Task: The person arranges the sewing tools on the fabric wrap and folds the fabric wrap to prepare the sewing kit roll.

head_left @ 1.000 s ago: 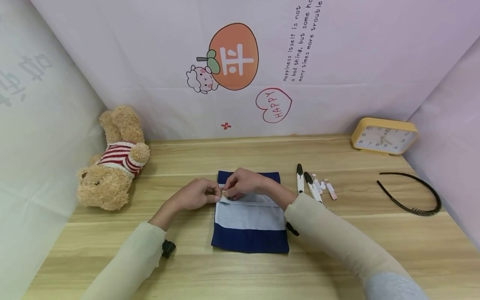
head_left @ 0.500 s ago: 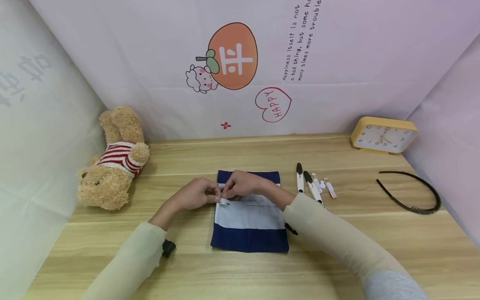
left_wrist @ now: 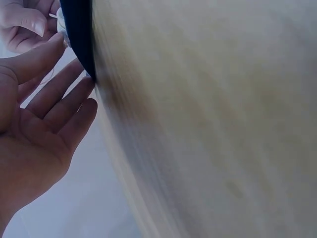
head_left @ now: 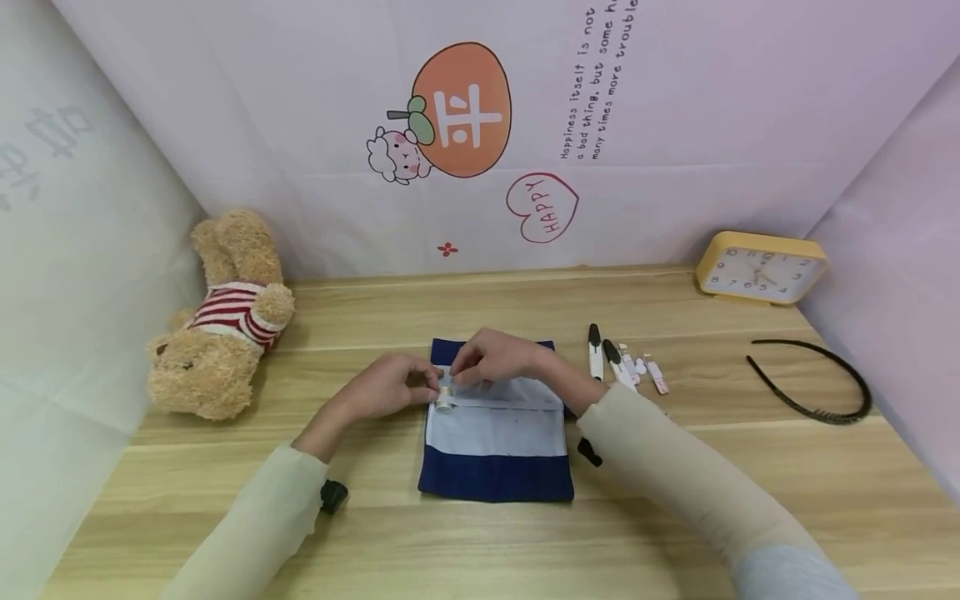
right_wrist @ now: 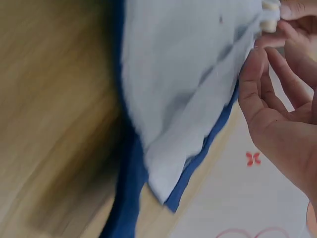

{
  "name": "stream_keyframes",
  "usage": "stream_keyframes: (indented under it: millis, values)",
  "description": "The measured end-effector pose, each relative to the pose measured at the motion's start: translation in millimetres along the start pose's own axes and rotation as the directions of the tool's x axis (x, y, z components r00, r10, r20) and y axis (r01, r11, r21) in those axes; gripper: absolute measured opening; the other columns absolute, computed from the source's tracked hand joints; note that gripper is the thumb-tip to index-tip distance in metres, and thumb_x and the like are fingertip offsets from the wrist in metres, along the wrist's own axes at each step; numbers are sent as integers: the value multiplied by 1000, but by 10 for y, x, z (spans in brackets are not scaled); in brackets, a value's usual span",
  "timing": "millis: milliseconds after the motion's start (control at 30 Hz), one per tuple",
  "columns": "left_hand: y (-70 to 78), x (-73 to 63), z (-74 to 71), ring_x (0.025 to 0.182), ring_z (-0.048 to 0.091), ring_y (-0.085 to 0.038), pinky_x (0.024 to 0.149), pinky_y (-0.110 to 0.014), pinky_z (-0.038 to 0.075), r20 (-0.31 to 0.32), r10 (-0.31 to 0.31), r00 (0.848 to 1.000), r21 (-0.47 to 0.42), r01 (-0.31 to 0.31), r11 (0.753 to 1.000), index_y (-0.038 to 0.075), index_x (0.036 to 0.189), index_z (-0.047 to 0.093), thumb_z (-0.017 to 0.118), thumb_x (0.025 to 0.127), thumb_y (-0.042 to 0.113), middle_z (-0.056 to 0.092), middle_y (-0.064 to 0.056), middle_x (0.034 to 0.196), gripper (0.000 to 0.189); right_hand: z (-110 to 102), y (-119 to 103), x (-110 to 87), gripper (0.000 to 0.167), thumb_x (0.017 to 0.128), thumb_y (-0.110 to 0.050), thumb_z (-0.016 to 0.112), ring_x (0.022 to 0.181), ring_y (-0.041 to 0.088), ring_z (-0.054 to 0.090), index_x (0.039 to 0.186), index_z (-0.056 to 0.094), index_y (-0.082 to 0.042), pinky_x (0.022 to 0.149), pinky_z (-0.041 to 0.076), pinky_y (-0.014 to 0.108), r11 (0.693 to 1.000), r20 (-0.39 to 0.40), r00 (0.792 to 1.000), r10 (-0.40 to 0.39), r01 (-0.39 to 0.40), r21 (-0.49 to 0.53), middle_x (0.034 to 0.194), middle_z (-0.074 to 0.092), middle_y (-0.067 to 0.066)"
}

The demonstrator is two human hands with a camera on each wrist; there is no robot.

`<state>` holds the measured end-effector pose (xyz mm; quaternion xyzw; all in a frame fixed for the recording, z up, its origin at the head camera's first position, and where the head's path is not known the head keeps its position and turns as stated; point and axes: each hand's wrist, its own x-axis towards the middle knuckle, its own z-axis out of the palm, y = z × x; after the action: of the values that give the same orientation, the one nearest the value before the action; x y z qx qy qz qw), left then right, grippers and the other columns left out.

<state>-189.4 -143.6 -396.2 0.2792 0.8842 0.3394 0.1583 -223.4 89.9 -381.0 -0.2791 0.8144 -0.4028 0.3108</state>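
Note:
A blue-and-white cloth organizer (head_left: 495,433) lies flat on the table, with a pale elastic band (head_left: 510,406) sewn across it. At the band's left end is a small cream thread spool (head_left: 444,399), tucked partly under the band in the right wrist view. My left hand (head_left: 393,385) pinches the spool between thumb and fingers at the cloth's left edge. My right hand (head_left: 498,358) is bent over the cloth just above the spool, its fingertips (right_wrist: 257,54) drawn close together by the cloth edge. I cannot tell whether they hold anything.
Two white thread snips (head_left: 595,352) with black tips and small white-and-pink pieces (head_left: 655,375) lie right of the cloth. Farther right are a black headband (head_left: 840,417) and a yellow clock (head_left: 761,267). A teddy bear (head_left: 213,358) lies at the left.
My right hand has lifted slightly off the spool, up and to the right. The spool now shows more fully at the band's end. My left hand stays at the cloth's left edge.

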Motion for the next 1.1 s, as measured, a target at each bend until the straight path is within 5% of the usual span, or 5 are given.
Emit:
stream_keyframes:
  millis: [233,633,1100]
  values:
    - [73,47,3,102,63,-18,94,-43,51,-61,-6,998,35,8,999,12,102,75,74,95,17,71,3,107,9,-169,119,-192,26,99,-13,67,93,29,64,120,71,2,78,58,39,997,-86,995,41,-35,66,106,70,13]
    - [91,114,75,121,60,-22,100,-42,49,42,60,997,41,-62,997,8,121,73,75,94,22,68,-6,128,30,-420,353,-506,36,101,-18,64,108,31,65,131,62,3,86,58,42,988,-182,977,112,-90,126,123,66,14]
    - [62,131,94,142,45,-27,112,-47,39,117,68,991,27,-72,997,12,109,75,73,96,21,63,-8,138,16,-713,666,-866,40,100,-21,65,107,34,64,131,61,5,89,56,47,986,-282,949,139,-106,130,122,65,18]
